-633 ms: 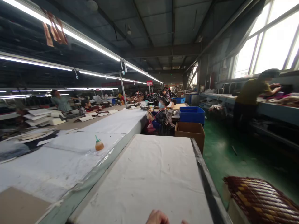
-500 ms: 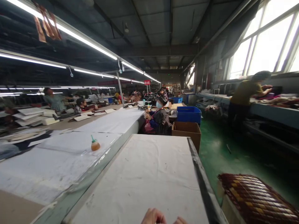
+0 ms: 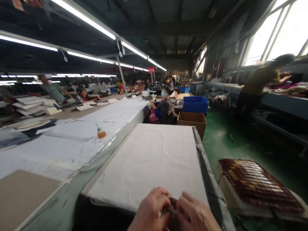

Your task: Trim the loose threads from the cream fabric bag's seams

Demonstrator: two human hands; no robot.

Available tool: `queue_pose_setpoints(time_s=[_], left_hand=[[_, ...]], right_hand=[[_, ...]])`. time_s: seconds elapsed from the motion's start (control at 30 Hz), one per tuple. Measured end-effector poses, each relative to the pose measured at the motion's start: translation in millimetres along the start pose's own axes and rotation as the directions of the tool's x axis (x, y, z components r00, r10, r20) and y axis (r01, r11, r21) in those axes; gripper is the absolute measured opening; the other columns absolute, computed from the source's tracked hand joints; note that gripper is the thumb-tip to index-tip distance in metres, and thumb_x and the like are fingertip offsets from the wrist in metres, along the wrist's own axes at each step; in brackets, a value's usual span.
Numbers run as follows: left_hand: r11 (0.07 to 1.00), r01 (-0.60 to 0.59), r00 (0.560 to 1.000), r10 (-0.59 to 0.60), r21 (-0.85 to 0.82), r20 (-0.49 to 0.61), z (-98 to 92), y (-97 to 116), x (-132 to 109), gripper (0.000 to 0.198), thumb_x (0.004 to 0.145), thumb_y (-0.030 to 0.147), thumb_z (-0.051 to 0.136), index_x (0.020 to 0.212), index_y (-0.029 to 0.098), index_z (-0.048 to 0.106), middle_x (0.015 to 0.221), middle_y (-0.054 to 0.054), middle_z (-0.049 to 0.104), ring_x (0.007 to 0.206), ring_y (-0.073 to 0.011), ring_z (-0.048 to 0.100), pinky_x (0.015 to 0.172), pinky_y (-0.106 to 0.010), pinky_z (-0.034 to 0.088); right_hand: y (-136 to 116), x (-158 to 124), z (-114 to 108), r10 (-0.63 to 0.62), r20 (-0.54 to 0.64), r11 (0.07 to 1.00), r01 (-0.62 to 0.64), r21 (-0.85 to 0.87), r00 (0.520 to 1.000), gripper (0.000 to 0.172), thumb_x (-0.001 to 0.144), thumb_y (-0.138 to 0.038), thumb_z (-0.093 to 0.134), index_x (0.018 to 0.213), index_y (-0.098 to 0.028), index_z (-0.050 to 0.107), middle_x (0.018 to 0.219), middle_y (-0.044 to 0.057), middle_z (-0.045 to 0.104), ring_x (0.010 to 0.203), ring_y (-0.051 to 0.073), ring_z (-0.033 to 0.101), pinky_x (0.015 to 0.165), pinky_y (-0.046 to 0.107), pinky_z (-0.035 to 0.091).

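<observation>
At the bottom of the head view my left hand (image 3: pixel 154 207) and my right hand (image 3: pixel 193 211) come close together, fingers curled and pinching. Between them is a small brown piece (image 3: pixel 172 205), blurred and mostly covered by my fingers; its kind I cannot make out. Both hands are over the near edge of a white-covered table (image 3: pixel 149 154). To the left, on a longer table (image 3: pixel 79 157) with white sheets, stands a small bottle of amber liquid with a green nozzle (image 3: pixel 101 132).
A woven brown cushion-like pad (image 3: pixel 255 183) lies on a pale block at the right. Beyond my table are a cardboard box (image 3: pixel 191 120), a blue bin (image 3: pixel 195 105) and a seated co-worker (image 3: pixel 166 107). Another person (image 3: pixel 257 83) leans over the right bench. Stacked sheets (image 3: pixel 33 106) lie left.
The view has tilted downward, so more of both hands and the table's near edge shows. The brown piece between my fingers has come into sight.
</observation>
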State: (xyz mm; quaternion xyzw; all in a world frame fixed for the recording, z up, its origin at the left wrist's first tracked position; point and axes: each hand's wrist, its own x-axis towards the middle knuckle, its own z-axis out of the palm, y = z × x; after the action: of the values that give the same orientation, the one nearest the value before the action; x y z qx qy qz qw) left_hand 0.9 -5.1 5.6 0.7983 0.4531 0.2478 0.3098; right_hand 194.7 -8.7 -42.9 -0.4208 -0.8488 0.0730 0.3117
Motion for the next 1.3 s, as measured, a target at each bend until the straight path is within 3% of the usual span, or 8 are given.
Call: queue_pose_setpoints(time_s=[0.1,0.23,0.5,0.67,0.8,1.0,1.2,1.3], left_hand=[[0.999,0.021,0.999,-0.023,-0.05,-0.036,-3.3,12.8,-3.0,0.016,0.075,0.001,0.059,0.075,0.017,0.056,0.103,0.001,0.06,0.101,-0.0138,0.054,0.09,-0.026,0.041],[0.999,-0.005,0.999,0.004,-0.032,-0.041,-0.1,13.4,-1.6,0.015,0.077,0.004,0.062,0.077,0.018,0.057,0.104,0.002,0.06,0.103,-0.0134,0.054,0.089,-0.026,0.041],[0.999,-0.053,0.997,0.052,-0.013,-0.06,7.4,13.2,0.8,0.015,0.078,0.005,0.062,0.078,0.019,0.056,0.102,0.003,0.06,0.102,-0.0132,0.054,0.087,-0.027,0.042],[0.998,-0.056,0.997,0.054,-0.031,-0.053,3.0,15.7,-0.8,0.016,0.078,0.004,0.058,0.08,0.02,0.056,0.105,0.003,0.059,0.103,-0.0123,0.054,0.09,-0.027,0.042],[0.999,-0.005,1.0,0.004,-0.043,-0.028,-0.5,18.4,-6.5,0.033,0.075,0.005,0.053,0.103,0.023,0.054,0.106,0.003,0.06,0.097,-0.0131,0.055,0.086,-0.028,0.045],[0.988,0.134,0.989,-0.138,-0.08,-0.048,-1.7,15.9,-9.1,0.048,0.075,0.009,0.053,0.12,0.025,0.048,0.115,0.001,0.061,0.094,-0.0132,0.057,0.081,-0.027,0.048],[0.961,0.239,0.97,-0.242,-0.136,-0.007,-7.0,17.2,-6.7,0.035,0.08,0.015,0.053,0.113,0.027,0.055,0.11,0.006,0.064,0.082,-0.0107,0.058,0.065,-0.023,0.046],[0.952,0.26,0.964,-0.265,-0.159,-0.01,-7.5,17.3,-5.6,0.031,0.083,0.017,0.053,0.112,0.027,0.057,0.108,0.007,0.065,0.081,-0.01,0.058,0.065,-0.022,0.045]], right_hand=[[-10.3,1.8,-16.6,0.17,0.071,0.978,-0.177,0.108,0.983,0.014,0.079,-0.006,0.061,0.073,-0.016,0.053,0.073,-0.001,0.05,0.062,0.009,0.048,0.057,0.023,0.031],[-15.6,2.4,-29.0,0.28,0.194,0.925,-0.318,0.208,0.94,0.014,0.083,-0.016,0.065,0.075,-0.016,0.054,0.075,-0.002,0.047,0.064,0.008,0.044,0.06,0.023,0.027],[-18.0,-3.3,-34.6,0.374,0.209,0.853,-0.424,0.306,0.903,0.001,0.086,-0.026,0.067,0.086,-0.026,0.068,0.08,-0.003,0.051,0.071,0.007,0.051,0.064,0.022,0.031],[-24.2,0.5,-32.6,0.414,0.209,0.843,-0.46,0.279,0.886,0.005,0.083,-0.026,0.07,0.086,-0.03,0.071,0.082,-0.004,0.054,0.075,0.008,0.055,0.067,0.023,0.033],[-24.3,1.8,-24.5,0.409,0.135,0.867,-0.43,0.251,0.903,0.005,0.084,-0.027,0.069,0.084,-0.032,0.072,0.077,-0.004,0.055,0.072,0.009,0.054,0.065,0.023,0.031],[-20.5,-1.8,-13.0,0.277,-0.026,0.921,-0.258,0.291,0.96,0.015,0.09,-0.021,0.059,0.078,-0.021,0.068,0.071,0.0,0.049,0.067,0.009,0.049,0.061,0.024,0.03],[-24.4,-2.0,-8.0,0.265,-0.163,0.921,-0.2,0.334,0.95,0.022,0.094,-0.019,0.05,0.079,-0.017,0.066,0.074,0.001,0.048,0.066,0.008,0.048,0.062,0.023,0.034],[-25.6,-0.6,-2.7,0.305,-0.203,0.9,-0.212,0.381,0.93,0.021,0.094,-0.018,0.051,0.076,-0.016,0.061,0.076,0.002,0.047,0.068,0.007,0.048,0.062,0.021,0.036]])
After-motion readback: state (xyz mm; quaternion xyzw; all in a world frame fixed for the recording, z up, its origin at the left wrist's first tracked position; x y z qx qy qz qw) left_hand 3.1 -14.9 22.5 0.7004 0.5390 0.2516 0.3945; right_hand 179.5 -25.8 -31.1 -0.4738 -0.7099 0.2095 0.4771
